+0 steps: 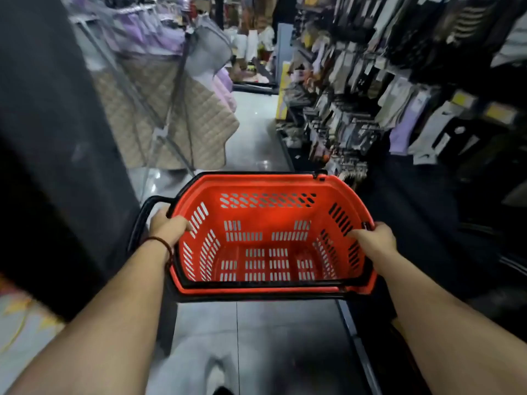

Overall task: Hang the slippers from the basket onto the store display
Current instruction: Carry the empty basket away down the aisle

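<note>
Left forearm (99,323): bare, reached forward from the lower-left corner.
Right forearm (456,323): bare, reached forward from the lower-right corner.
Grey trousers (196,363): low centre, between the forearms, under the basket's near edge; blurred.
Thin dark red cord bracelet (164,243): round the left wrist.
Left hand (168,226): fingers curled over the basket's left rim, tips inside on the slotted wall; clamped on it.
Right hand (376,240): fingers curled over the right rim, tips inside; clamped on it.
Red slotted plastic shopping basket (268,215): black rim trim, held off the floor between both hands, opening up; slotted floor and walls in plain view.
Black loop handle (145,215): stuck out at the basket's left, just beside the left hand.
Pale grey glossy floor tiles (256,138): aisle ran ahead beyond the basket.
Beige quilted jacket (171,118): hung on a rail left of the aisle.
Lilac garments (137,32): farther back on that side.
Dark peg-wall store display (370,81): right of the aisle, hung with white, grey, lilac and black packs; too blurred to tell slippers.
</note>
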